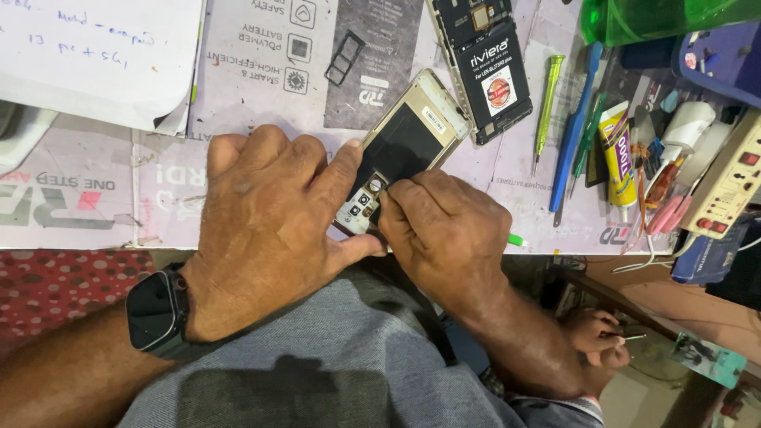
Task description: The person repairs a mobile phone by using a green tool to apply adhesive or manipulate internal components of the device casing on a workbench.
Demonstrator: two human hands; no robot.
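Workbench (95, 214) | 2 hands (261, 222) grip opened phone (400, 154) (lower end hidden)

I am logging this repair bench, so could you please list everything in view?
Opened phone: one, gold frame, under both hands.
Second phone with battery: one, black, top centre.
SIM tray: one, black, on mat.
Screwdriver: one, green, right of phones.
Glue tube: one, yellow-white, right.
Power strip: one, cream, far right.
Paper sheet: one, white, top left.
Work mat: one, pale, covering bench.
Smartwatch: one, black, left wrist.
Left hand: steadying phone.
Right hand: fingertips on phone.
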